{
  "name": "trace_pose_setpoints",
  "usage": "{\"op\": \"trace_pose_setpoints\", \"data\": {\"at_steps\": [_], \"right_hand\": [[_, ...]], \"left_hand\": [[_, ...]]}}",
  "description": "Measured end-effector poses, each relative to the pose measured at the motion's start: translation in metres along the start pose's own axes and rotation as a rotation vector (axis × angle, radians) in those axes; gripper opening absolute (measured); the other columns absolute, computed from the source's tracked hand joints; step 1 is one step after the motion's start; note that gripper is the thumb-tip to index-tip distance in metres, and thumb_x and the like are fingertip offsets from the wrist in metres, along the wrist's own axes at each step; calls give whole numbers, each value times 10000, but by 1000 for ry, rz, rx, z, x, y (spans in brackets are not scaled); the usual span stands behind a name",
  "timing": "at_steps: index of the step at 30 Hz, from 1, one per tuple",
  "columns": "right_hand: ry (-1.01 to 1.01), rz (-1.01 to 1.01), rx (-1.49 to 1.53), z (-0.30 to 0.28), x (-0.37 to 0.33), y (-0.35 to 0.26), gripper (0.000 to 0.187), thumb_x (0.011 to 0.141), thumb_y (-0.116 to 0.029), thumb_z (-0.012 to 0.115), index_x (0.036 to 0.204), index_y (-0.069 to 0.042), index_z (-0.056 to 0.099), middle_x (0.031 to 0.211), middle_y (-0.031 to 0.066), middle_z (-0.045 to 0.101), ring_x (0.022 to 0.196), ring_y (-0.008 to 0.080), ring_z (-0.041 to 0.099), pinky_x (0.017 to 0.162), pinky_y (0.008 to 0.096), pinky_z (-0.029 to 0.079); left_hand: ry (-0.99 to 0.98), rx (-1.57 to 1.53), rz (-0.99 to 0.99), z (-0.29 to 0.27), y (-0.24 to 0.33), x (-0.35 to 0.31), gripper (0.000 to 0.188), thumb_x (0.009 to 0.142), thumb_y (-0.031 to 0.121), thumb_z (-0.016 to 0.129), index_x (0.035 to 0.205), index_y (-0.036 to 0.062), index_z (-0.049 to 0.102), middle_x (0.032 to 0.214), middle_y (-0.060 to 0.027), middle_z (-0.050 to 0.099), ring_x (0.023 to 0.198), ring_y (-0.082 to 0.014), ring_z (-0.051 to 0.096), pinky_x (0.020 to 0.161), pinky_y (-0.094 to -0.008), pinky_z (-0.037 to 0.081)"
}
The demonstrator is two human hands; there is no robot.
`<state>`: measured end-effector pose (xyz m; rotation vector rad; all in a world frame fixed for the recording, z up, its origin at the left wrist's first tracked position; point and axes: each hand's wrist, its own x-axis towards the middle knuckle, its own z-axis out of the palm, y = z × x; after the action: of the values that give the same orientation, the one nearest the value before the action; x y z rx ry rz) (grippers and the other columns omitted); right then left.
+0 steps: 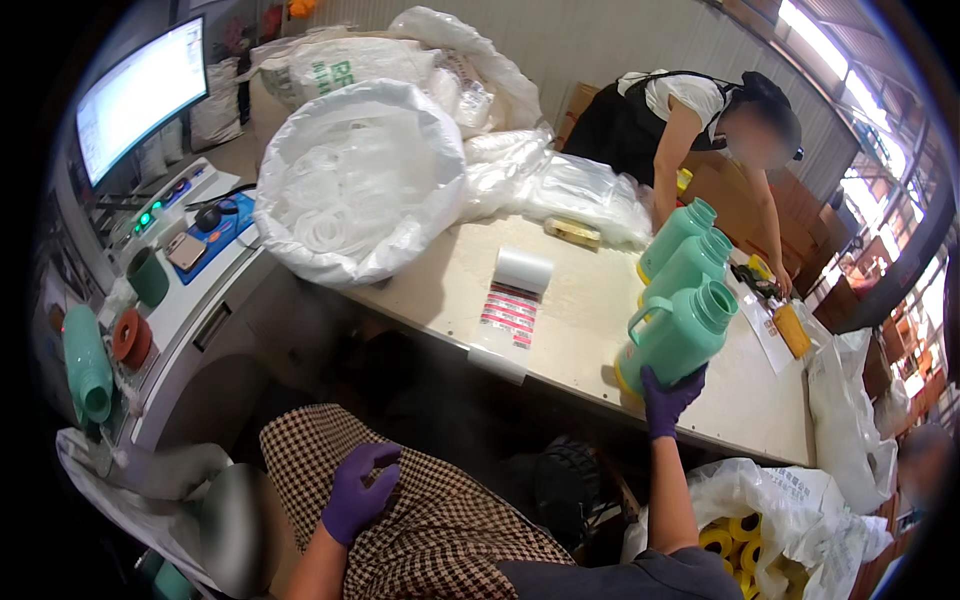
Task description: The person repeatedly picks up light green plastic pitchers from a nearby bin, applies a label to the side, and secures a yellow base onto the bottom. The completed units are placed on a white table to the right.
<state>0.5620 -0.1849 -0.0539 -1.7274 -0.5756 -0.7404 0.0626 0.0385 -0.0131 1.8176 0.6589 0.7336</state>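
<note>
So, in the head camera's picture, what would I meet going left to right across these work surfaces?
Teal flask, reddish-brown spool, phone, open white sack, label roll, nearest mint-green flask, orange-yellow cylinder.

Three mint-green jugs of like form, in a row near the right end of the pale tabletop. Nearest jug: rounded body, sloping shoulder, short narrower neck, mouth uncovered; loop handle at its left, yellow at the base; gripped low on its near side by the purple-gloved right hand. Leans rightward in view, as do the others; true tilt indeterminate with lens bend. Middle jug just behind, partly hidden; rear jug beyond, yellow visible at its base.
</note>
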Motion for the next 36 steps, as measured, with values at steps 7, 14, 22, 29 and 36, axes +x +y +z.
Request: {"op": "trace_pose_setpoints", "data": {"at_steps": [7,14,22,29,36], "right_hand": [[148,327,-332,87,48,34,1192,624,-572,916,1532,-31,366,1311,269,464,1255,443,487,1060,548,418],[33,282,-634,106,108,157,915,754,-510,830,1413,14,470,1207,289,643,1047,454,671,860,533,564],[-169,-6,-376,110,59,119,808,879,-179,758,1563,-35,354,1501,235,436,1372,362,452,1127,442,404],[-521,-285,-330,123,-4,-29,661,925,-21,590,1555,-56,392,1485,214,447,1384,357,455,1134,424,411],[-636,-227,-418,125,-5,-31,579,946,5,530,1513,-30,419,1485,197,460,1378,361,462,1133,436,415]], "left_hand": [[47,154,38,0,-22,-8,284,882,122,717,1133,-11,709,1028,-173,707,941,-299,692,850,-379,549],[-361,480,16,3,-46,-11,426,934,336,688,1223,24,675,1085,-169,700,1009,-347,669,892,-434,533],[-435,362,-185,-26,-58,-3,445,977,393,662,1276,63,678,1125,-120,713,1041,-275,693,919,-386,547],[-110,-13,-498,-84,-193,82,398,999,256,656,1337,49,623,984,-49,678,862,-114,627,754,-263,529],[95,437,-764,-94,-362,73,665,876,316,733,1447,58,509,1169,-200,665,984,-277,698,863,-395,566]]}}
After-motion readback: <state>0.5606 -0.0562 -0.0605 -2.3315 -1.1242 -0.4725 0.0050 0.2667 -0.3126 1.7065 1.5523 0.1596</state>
